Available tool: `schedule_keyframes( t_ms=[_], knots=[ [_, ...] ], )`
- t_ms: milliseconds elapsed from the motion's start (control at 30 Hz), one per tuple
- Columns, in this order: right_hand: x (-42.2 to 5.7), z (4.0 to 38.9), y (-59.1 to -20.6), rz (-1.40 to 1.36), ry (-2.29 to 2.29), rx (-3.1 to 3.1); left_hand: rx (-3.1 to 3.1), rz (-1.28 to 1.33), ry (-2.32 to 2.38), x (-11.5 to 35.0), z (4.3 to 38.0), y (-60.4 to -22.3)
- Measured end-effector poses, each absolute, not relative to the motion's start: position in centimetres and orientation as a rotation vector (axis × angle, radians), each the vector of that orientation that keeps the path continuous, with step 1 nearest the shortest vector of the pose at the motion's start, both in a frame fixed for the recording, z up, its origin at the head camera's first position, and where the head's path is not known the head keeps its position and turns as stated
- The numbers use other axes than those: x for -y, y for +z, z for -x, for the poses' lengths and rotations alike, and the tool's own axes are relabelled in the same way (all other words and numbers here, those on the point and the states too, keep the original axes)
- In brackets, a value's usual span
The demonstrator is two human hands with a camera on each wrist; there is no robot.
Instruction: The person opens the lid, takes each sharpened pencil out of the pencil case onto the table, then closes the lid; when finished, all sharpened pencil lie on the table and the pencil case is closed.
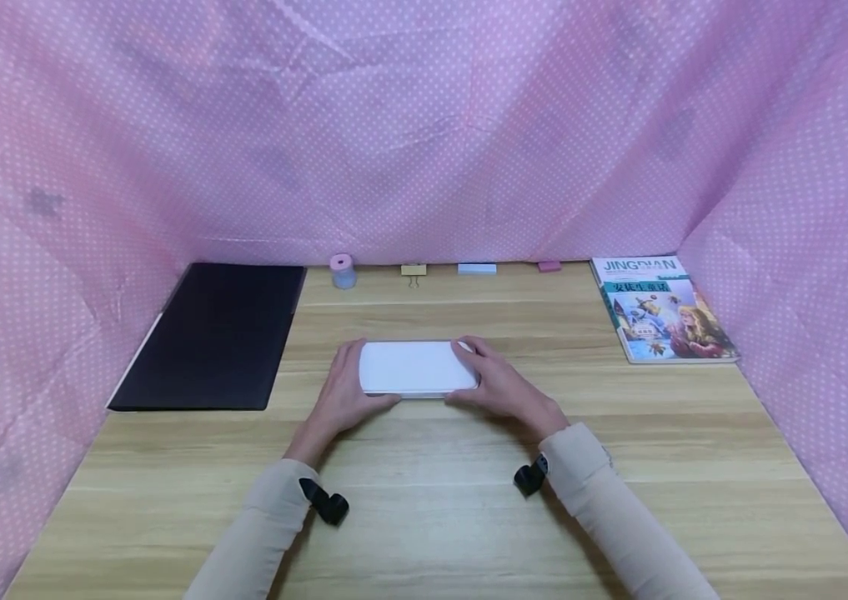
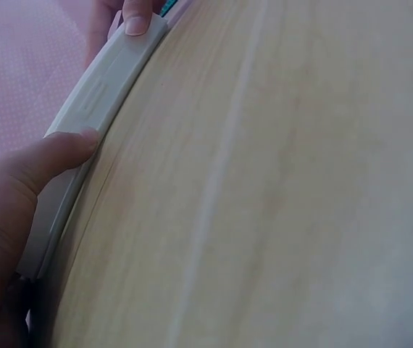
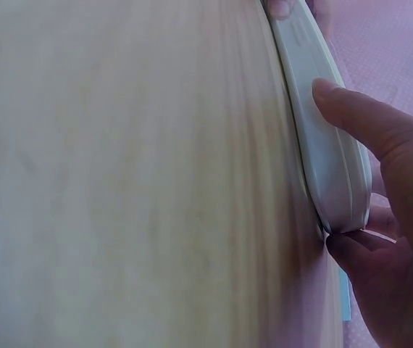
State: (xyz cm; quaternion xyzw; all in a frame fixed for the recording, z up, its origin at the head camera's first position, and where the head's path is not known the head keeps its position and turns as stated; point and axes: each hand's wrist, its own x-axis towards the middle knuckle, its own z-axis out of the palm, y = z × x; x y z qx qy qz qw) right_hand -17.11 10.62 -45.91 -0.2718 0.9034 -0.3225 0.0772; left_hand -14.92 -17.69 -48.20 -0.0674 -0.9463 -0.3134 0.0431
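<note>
A flat white case (image 1: 418, 367) with rounded ends lies crosswise in the middle of the table. My left hand (image 1: 343, 396) grips its left end, thumb along the near side and fingers around the far side. At the right end, my right hand (image 1: 502, 383) holds it, with the thumb on the near side and a finger over the top corner. In the left wrist view both thumbs press the pale side wall of the case (image 2: 94, 98). The right wrist view shows fingertips tucked at the bottom corner of the case (image 3: 326, 159).
A black folder (image 1: 209, 337) lies at the left, a picture book (image 1: 667, 312) at the right. Along the back of the wooden table (image 1: 424, 500) stand a pink-and-blue roll (image 1: 343, 272), a yellow binder clip (image 1: 413, 271), a light blue block (image 1: 477, 268) and a magenta block (image 1: 549, 267). Pink dotted cloth (image 1: 424, 133) surrounds it.
</note>
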Motion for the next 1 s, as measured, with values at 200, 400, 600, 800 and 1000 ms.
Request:
schedule_keyframes(
  t_ms=[200, 400, 600, 800, 1000],
  knots=[
    [-10.7, 17.3, -46.0, 0.808, -0.963, -2.714, 2.901, 0.206, -0.951, 17.6, 15.1, -48.3],
    [-10.7, 17.3, -46.0, 0.816, -0.971, -2.716, 2.903, 0.213, -0.946, 17.6, 15.1, -48.2],
    [-10.8, 17.3, -45.8, 0.82, -0.971, -2.715, 2.915, 0.22, -0.961, 17.7, 15.2, -48.0],
    [-10.9, 17.4, -45.5, 0.767, -0.971, -2.702, 2.928, 0.244, -0.976, 18.0, 15.2, -48.0],
    [-11.0, 17.5, -45.4, 0.764, -0.96, -2.689, 2.996, 0.346, -1.069, 18.9, 15.3, -47.7]
  ],
)
